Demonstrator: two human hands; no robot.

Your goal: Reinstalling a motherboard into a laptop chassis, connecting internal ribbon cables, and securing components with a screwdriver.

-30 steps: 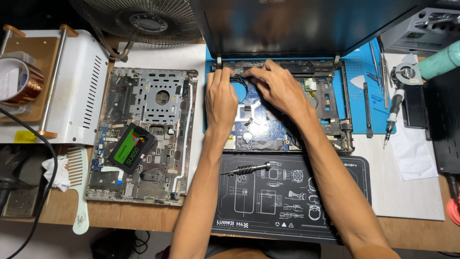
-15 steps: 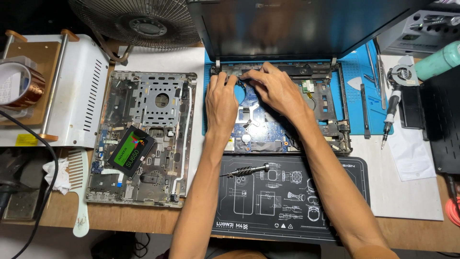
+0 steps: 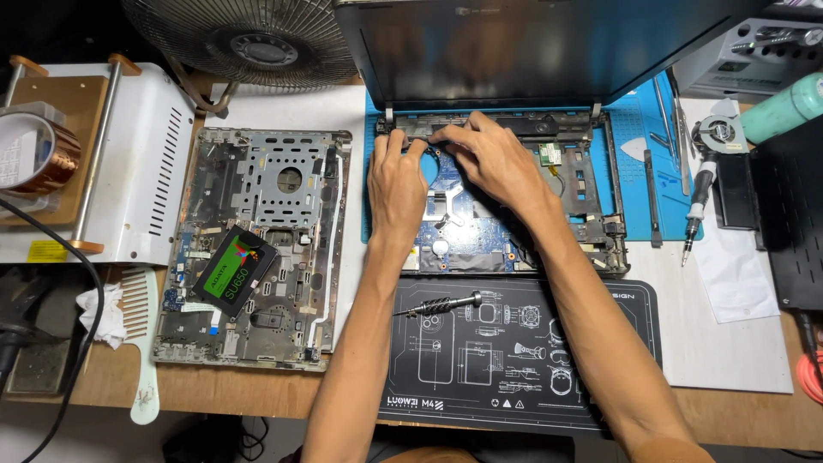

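An opened laptop base with its blue circuit board exposed lies on a blue mat, its dark lid standing up behind. My left hand rests on the board's left part, fingertips at the rear edge near the hinge. My right hand lies over the middle, fingers pinching at a small part on that same rear edge. What the fingers grip is too small to tell.
A removed laptop cover with a black-and-green drive on it lies at left. A screwdriver rests on a black work mat. A fan, white machine, comb, small cooling fan and tools surround.
Both hands stayed at the laptop's rear edge; the fingers shifted slightly along it. The view has barely moved.
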